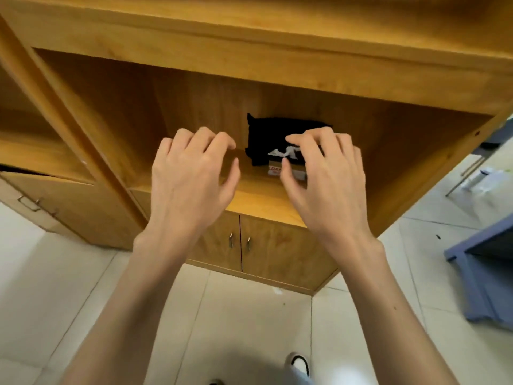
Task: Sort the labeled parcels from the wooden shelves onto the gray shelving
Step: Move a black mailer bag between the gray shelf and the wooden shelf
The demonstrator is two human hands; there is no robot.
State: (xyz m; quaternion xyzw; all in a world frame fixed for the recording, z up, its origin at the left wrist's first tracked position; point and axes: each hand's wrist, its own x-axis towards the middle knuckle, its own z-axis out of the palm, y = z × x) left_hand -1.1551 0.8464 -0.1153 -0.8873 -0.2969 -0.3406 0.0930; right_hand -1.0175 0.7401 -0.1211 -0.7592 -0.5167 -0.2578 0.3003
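Still apart: both hands [191, 173] [324, 179] w/ loose grip near black parcel [266, 134].

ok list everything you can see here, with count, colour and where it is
black parcel: one, black with a crumpled white label, at the back of the open wooden shelf
small box: one, brown with red lettering, under the parcel's front edge
wooden shelf unit: one, honey-coloured, fills the upper view
cabinet doors: two, wooden with metal handles, below the shelf
drawer: one, wooden, lower left
gray shelving: one, blue-gray, right edge on the tiled floor
shoe: one, white and black, bottom centre
left hand: one, fingers curled, empty
right hand: one, fingers reaching over the parcel, no grip visible
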